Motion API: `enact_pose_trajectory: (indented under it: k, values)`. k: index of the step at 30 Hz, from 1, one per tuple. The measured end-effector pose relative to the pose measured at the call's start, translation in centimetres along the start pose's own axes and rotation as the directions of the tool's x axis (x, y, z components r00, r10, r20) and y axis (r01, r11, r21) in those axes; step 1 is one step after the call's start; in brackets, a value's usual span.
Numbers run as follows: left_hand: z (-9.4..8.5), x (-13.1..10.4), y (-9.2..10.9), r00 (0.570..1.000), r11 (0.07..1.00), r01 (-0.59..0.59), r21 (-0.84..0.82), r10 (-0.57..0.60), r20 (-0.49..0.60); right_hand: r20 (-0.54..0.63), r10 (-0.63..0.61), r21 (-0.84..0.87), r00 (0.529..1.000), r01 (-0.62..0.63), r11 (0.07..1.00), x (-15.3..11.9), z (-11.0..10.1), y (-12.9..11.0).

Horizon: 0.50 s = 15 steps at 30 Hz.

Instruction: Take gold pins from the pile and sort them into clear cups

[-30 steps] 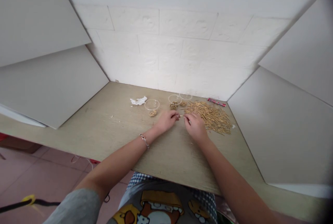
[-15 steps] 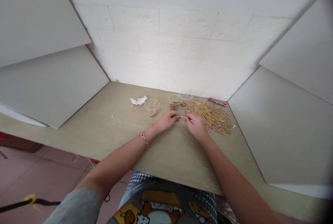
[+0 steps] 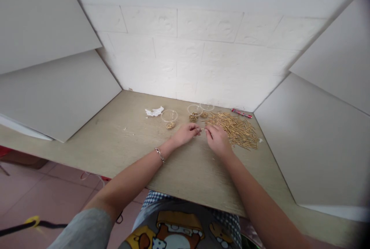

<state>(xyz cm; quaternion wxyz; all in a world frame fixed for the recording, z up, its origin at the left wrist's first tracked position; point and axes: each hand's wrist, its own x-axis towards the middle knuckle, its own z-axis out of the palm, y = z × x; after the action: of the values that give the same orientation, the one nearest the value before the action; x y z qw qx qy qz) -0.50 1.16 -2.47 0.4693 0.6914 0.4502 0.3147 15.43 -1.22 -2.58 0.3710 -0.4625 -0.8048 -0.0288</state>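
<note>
Between my hands is one thin golden stick (image 3: 202,129), with a short length showing. My left hand (image 3: 185,134) pinches its left end, fingers closed. On the other end, the fingertips of my right hand (image 3: 219,139) are pressed together. Just right of that hand spreads a loose pile of similar golden sticks (image 3: 238,130). Beyond my hands lie a bunch of small golden pieces (image 3: 193,116) and a smaller heap (image 3: 204,115). Another little golden heap (image 3: 170,125) is to the left. Exactly what kind of pieces these are is too small to tell.
Clear round containers (image 3: 169,110) stand along the back of the table (image 3: 133,137). Crumpled white tissue (image 3: 154,111) lies at the back left, a red patterned tube (image 3: 241,113) at the back right. White wall and grey panels (image 3: 326,137) enclose the table.
My right hand has shifted very slightly, its fingers curling a little differently around the stick's end. My left hand stays almost in place. The pile and heaps look unchanged.
</note>
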Motion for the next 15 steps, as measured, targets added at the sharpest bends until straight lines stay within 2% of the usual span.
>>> enact_pose_trajectory:
  k: [4, 9, 15]
  values:
    - [-0.1, -0.07, -0.17, 1.0, 0.998, -0.028, 0.051, 0.028, 0.008, 0.061, -0.005, 0.029, 0.998, 0.003, 1.0, 0.08, -0.28, 0.32]
    - [-0.19, -0.16, -0.25, 0.999, 0.99, -0.045, 0.133, 0.043, 0.017, 0.13, 0.081, 0.128, 0.988, -0.098, 0.987, 0.0, -0.25, 0.86]
    - [-0.18, -0.16, -0.26, 1.0, 0.988, -0.02, 0.15, 0.019, 0.007, 0.107, 0.197, 0.181, 0.974, -0.214, 0.96, -0.05, 0.13, 0.31]
